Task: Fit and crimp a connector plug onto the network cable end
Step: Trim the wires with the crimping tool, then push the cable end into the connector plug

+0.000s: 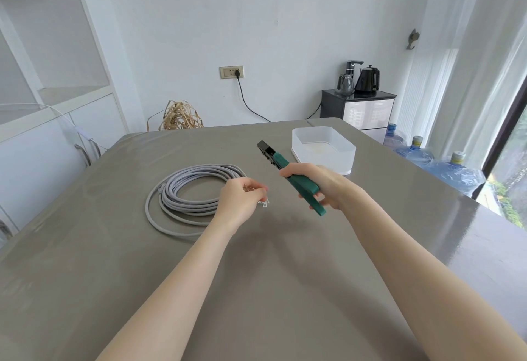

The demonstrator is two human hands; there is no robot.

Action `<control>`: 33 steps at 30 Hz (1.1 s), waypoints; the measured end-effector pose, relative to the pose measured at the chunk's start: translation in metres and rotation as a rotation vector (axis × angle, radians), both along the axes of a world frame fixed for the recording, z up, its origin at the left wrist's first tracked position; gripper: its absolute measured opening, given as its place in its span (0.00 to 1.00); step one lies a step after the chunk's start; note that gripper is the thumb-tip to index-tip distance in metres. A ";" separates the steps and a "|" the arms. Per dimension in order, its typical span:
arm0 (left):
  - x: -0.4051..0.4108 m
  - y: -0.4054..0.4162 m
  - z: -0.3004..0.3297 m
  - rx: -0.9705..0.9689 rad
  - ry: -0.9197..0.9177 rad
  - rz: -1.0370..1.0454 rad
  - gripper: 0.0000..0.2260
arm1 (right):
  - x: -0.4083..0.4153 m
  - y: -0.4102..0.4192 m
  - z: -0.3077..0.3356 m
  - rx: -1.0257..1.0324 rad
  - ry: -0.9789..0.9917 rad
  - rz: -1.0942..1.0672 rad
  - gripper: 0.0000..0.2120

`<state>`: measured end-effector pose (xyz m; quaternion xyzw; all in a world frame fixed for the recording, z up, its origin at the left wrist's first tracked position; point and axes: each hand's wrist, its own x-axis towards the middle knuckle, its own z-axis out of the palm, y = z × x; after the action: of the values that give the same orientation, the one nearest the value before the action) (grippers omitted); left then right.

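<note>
A grey network cable [182, 192] lies coiled on the grey table [256, 275], left of centre. My left hand [239, 203] hovers at the coil's right edge and pinches the cable end, where a small clear connector plug [264, 203] shows below my fingers. My right hand [322, 186] grips the green handles of a crimping tool [288, 173]. The tool's black head points away to the upper left, above the table. Tool and plug are apart.
A white plastic box [323, 148] stands on the table behind my right hand. Off the far edge are a black cabinet with kettles [358, 103], several water bottles [427, 158] at the right, and white shelving [42, 61] at the left.
</note>
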<state>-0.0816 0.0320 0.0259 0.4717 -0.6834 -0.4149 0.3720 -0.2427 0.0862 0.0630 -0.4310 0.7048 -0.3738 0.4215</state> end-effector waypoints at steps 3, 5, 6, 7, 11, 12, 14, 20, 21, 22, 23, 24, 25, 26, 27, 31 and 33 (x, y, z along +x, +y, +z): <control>0.000 0.001 0.000 0.002 -0.026 -0.014 0.10 | -0.004 0.000 0.000 -0.019 0.000 -0.033 0.30; 0.001 0.001 0.000 -0.011 -0.053 -0.007 0.12 | -0.007 0.000 0.000 -0.028 0.018 -0.064 0.28; 0.001 0.000 -0.001 -0.026 -0.073 -0.002 0.13 | -0.009 -0.001 0.000 -0.030 0.035 -0.080 0.26; 0.001 0.000 -0.001 -0.045 -0.101 0.006 0.13 | -0.012 -0.002 -0.002 -0.031 0.051 -0.097 0.24; 0.005 -0.003 -0.009 -0.179 -0.338 0.071 0.13 | -0.017 -0.006 -0.012 -0.020 0.093 -0.146 0.22; 0.005 -0.004 -0.011 -0.203 -0.389 0.073 0.14 | -0.018 -0.007 -0.014 -0.013 0.101 -0.151 0.22; 0.006 -0.005 -0.015 -0.206 -0.423 0.053 0.15 | -0.019 -0.008 -0.018 0.000 0.109 -0.155 0.21; 0.006 -0.007 -0.019 -0.196 -0.434 0.031 0.14 | -0.020 -0.014 -0.030 0.016 0.365 -0.174 0.22; 0.006 -0.006 -0.020 -0.189 -0.433 0.026 0.14 | -0.017 -0.015 -0.034 0.016 0.482 -0.181 0.23; 0.006 -0.006 -0.020 -0.181 -0.431 0.022 0.14 | -0.014 -0.016 -0.037 0.011 0.601 -0.186 0.24; 0.006 -0.006 -0.020 -0.174 -0.430 0.018 0.15 | -0.011 -0.015 -0.041 0.003 0.701 -0.186 0.24; 0.006 -0.005 -0.020 -0.170 -0.430 0.017 0.15 | -0.008 -0.015 -0.044 -0.006 0.774 -0.186 0.24; 0.006 -0.005 -0.020 -0.166 -0.431 0.017 0.15 | -0.006 -0.015 -0.048 -0.014 0.820 -0.187 0.24; 0.006 -0.006 -0.019 -0.165 -0.431 0.017 0.15 | -0.004 -0.014 -0.051 -0.020 0.847 -0.191 0.23; 0.006 -0.006 -0.020 -0.164 -0.428 0.018 0.15 | -0.003 -0.014 -0.053 -0.023 0.864 -0.195 0.23; 0.005 -0.005 -0.020 -0.170 -0.418 0.016 0.14 | 0.001 -0.014 -0.056 0.000 0.863 -0.189 0.24; 0.004 -0.005 -0.020 -0.171 -0.405 0.015 0.14 | 0.001 -0.014 -0.056 0.016 0.863 -0.179 0.25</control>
<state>-0.0774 0.0269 0.0055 0.5172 -0.7733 -0.2497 0.2688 -0.2412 0.0725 0.0069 -0.4814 0.8539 -0.1891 0.0580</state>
